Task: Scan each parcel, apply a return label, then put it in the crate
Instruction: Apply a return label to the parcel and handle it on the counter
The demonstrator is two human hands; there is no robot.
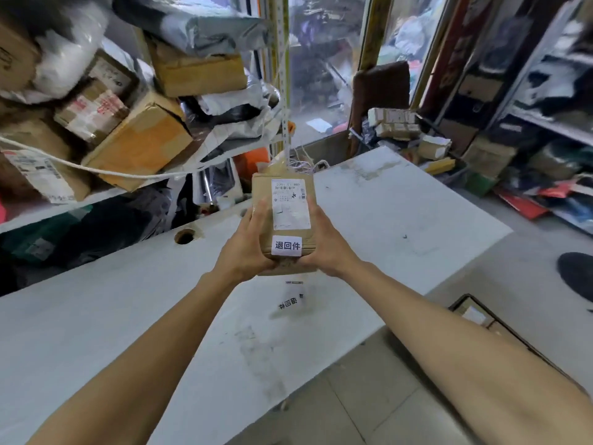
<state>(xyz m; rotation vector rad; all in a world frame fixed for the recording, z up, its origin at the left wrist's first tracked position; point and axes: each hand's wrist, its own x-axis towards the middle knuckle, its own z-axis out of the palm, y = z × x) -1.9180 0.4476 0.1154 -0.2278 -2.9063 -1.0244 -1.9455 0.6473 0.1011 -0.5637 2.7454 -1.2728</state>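
I hold a small brown cardboard parcel (263,197) in the air above the white table (128,309). It carries a white shipping label (290,203) and a white return label (286,246) with black characters near its lower end. My left hand (247,248) grips its left side and my right hand (324,248) grips its right side, fingers curled round the edges. A sheet of return labels (290,303) lies on the table below the parcel. A dark crate (487,319) holding a boxed parcel stands on the floor at the right.
Shelves at the left hold stacked cardboard boxes (138,146) and plastic mailer bags (224,30). More parcels (394,123) pile beyond the table's far end. Racks with goods (545,91) line the right wall. The table has a round cable hole (184,236).
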